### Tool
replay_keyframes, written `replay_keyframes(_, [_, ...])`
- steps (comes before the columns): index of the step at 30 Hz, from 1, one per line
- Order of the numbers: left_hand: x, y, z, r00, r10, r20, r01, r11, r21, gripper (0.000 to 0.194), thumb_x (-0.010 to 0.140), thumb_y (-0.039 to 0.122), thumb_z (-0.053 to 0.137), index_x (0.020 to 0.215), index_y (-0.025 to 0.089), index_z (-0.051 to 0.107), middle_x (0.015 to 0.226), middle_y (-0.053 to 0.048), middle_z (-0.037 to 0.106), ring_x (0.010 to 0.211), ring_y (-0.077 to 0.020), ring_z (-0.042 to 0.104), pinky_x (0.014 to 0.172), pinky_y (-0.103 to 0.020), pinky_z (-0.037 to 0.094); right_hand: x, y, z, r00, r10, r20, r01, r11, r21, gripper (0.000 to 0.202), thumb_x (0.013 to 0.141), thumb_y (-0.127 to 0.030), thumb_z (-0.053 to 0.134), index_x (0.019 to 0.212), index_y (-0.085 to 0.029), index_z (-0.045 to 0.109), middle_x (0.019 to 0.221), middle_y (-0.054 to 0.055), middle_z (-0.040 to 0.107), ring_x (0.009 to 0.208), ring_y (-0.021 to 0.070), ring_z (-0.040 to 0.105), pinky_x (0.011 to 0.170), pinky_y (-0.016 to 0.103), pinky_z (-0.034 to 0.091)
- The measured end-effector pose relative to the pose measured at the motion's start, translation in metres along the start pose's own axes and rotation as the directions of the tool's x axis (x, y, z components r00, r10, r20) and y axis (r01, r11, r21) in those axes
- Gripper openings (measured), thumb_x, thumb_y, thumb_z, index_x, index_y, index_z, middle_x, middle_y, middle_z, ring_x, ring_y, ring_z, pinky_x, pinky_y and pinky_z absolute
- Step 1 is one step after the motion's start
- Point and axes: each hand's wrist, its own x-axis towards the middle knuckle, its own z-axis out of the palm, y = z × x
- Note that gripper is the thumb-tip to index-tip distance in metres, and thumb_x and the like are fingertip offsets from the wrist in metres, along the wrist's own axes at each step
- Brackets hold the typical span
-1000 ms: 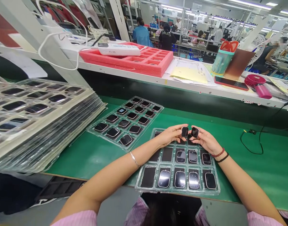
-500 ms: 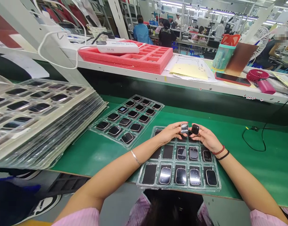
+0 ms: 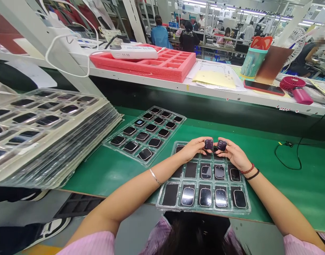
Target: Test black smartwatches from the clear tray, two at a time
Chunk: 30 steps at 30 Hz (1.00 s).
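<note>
My left hand [image 3: 195, 148] pinches a square smartwatch body [image 3: 208, 144] by its edges. In my right hand [image 3: 234, 154] is a second smartwatch body [image 3: 222, 145], held beside the first with a small gap between. Both dark screens face me and show small lit marks, too small to read. Below my hands lies a clear plastic tray [image 3: 162, 203] with black-lined pockets. Several watch bodies [image 3: 205, 197] sit in its two front rows, while some pockets at its left hold none. My hands partly cover the tray's back row.
Another clear tray [image 3: 117, 150] full of watch bodies lies to the left on the green bench [image 3: 104, 177]. A tall stack of trays [image 3: 82, 141] stands farther left. On the shelf are red foam [image 3: 178, 71], a phone [image 3: 264, 88] and a pink fan [image 3: 297, 88]. A cable [image 3: 286, 166] lies at right.
The screens of both watch bodies now show lit marks; before, the left one looked pale with glare and the right one black. My hands have stayed nearly in place.
</note>
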Motion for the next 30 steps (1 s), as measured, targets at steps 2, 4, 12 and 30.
replay_keyframes(2, [-0.0006,0.0,0.0013,1.0,0.01,-0.024,-0.009,0.999,0.047,0.049,0.078,0.039,0.062,0.119,0.013,0.054,0.106,-0.013,0.064,0.079,-0.0185,0.066,0.068,-0.026,0.049,-0.0005,0.0006,0.0016,1.0,-0.014,-0.004,0.014,0.999,-0.031,0.04,0.085,-0.035,0.06,0.121,-0.02,0.054,0.114,0.009,0.062,0.084,0.0182,0.065,0.074,0.031,0.055])
replay_keyframes(4, [-0.0016,0.0001,0.0027,0.999,0.024,-0.044,-0.02,0.995,0.101,0.045,0.078,0.042,0.061,0.112,0.012,0.056,0.101,-0.012,0.066,0.072,-0.0165,0.066,0.064,-0.025,0.048,-0.0009,0.0018,0.0033,0.999,-0.041,-0.011,0.04,0.996,-0.082,0.035,0.085,-0.035,0.06,0.115,-0.019,0.056,0.109,0.009,0.064,0.077,0.0163,0.065,0.067,0.028,0.055])
replay_keyframes(12, [-0.0022,-0.0017,0.0048,0.995,0.087,-0.057,-0.07,0.967,0.246,0.035,0.075,0.029,0.059,0.106,0.013,0.054,0.097,-0.009,0.064,0.072,-0.0149,0.064,0.055,-0.021,0.045,-0.0008,0.0057,0.0053,0.995,-0.1,-0.016,0.093,0.96,-0.265,0.03,0.084,-0.033,0.058,0.109,-0.018,0.056,0.1,0.009,0.066,0.066,0.0135,0.062,0.058,0.025,0.051])
replay_keyframes(30, [-0.0021,-0.0053,0.0043,0.996,0.079,-0.051,-0.059,0.949,0.309,0.028,0.079,0.02,0.056,0.106,0.012,0.055,0.084,-0.005,0.063,0.063,-0.0107,0.062,0.054,-0.019,0.044,-0.0015,0.007,0.0083,0.989,-0.146,0.032,0.144,0.882,-0.449,0.029,0.088,-0.037,0.054,0.109,-0.017,0.055,0.096,0.008,0.065,0.066,0.0138,0.062,0.061,0.028,0.052])
